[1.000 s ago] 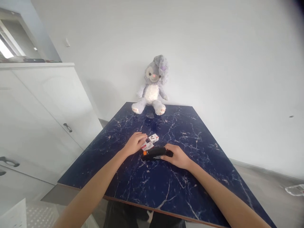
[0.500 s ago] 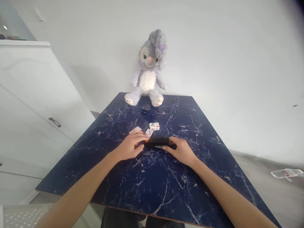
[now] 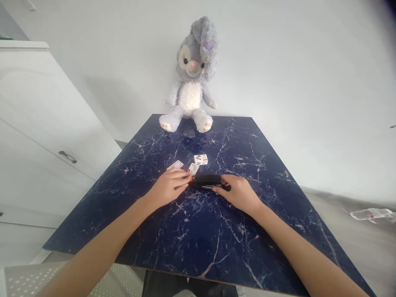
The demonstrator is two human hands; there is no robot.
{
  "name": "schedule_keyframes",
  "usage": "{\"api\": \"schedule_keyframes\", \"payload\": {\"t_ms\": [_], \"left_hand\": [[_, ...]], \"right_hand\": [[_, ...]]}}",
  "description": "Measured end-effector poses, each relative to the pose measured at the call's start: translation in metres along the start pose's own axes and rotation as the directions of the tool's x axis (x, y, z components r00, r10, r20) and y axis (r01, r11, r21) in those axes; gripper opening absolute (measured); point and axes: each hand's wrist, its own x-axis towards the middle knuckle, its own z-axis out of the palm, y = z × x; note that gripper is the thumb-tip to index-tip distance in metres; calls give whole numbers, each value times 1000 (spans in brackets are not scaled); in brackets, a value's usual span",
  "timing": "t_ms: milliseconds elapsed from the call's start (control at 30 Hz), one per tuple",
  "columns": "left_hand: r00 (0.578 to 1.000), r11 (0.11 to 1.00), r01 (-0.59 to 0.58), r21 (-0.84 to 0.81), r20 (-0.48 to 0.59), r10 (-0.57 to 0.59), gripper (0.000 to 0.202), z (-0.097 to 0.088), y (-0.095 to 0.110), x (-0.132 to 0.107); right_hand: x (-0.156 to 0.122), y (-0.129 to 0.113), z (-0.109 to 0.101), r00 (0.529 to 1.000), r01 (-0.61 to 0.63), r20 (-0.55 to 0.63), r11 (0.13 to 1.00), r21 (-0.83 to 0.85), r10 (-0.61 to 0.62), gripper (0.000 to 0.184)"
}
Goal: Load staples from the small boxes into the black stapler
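A black stapler (image 3: 208,180) with an orange part at its left end lies on the dark blue marbled table (image 3: 198,231). Thumb and fingers of my right hand (image 3: 240,191) close around its right end. At the orange end, my left hand (image 3: 168,185) has its fingers pinched together, gripping that end. Just beyond the stapler are a small white and red box (image 3: 193,168) and, a little farther, a white box with a dark picture (image 3: 201,159). Partly behind my left fingers lies a red-bordered white card or box (image 3: 175,165).
A grey plush rabbit (image 3: 192,78) sits at the table's far edge against the white wall. To the left stands a white cabinet (image 3: 40,136) with dark handles. A clear plastic item (image 3: 371,214) lies on the floor at right.
My view has tipped slightly downward. The fingers of my left hand have drawn closer together at the stapler's orange end. My right hand keeps its hold.
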Motion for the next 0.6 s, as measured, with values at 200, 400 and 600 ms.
{"api": "schedule_keyframes", "payload": {"t_ms": [200,400,600], "left_hand": [[993,998,43,47,111,-48,32,-14,-5,1],[946,952,250,174,165,-278,29,-39,-12,-1],[883,879,386,280,162,-440,36,-30,-7,0]], "right_hand": [[1,19,-28,986,27,162,999,47,-34,11],[-1,38,-43,978,38,202,999,21,-42,31],[-1,31,-30,982,110,158,993,-49,-101,26]]}}
